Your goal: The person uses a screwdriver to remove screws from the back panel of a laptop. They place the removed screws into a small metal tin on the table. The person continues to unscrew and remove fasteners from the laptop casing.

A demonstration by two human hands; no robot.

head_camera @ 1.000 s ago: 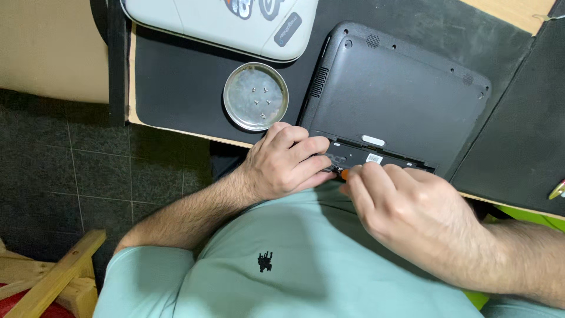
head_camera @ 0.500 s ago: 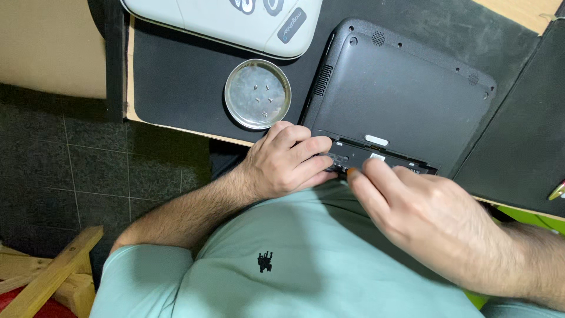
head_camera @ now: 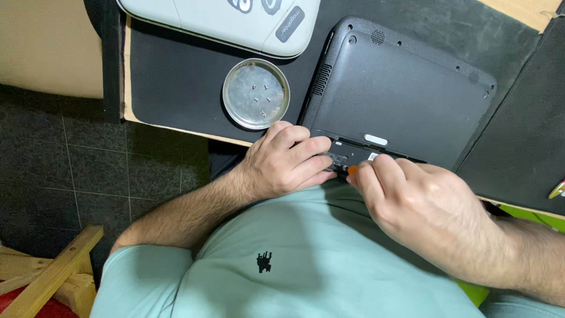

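A black laptop [head_camera: 406,88] lies bottom side up on a dark mat, its near edge showing an open bay. My left hand [head_camera: 282,165] rests on that near edge, fingers curled over the bay. My right hand [head_camera: 424,206] holds a small tool with an orange tip [head_camera: 352,170] against the same bay; most of the tool is hidden in my fingers. A round metal dish [head_camera: 256,93] with several small screws sits just left of the laptop.
A white closed device [head_camera: 223,20] lies at the far edge of the mat [head_camera: 170,82]. A black panel [head_camera: 524,135] lies to the right. Dark tiled floor and a wooden frame [head_camera: 53,277] are at lower left.
The view has shifted slightly. Both hands stay at the laptop's near edge, and my right hand has moved a little along the bay with the orange-tipped tool.
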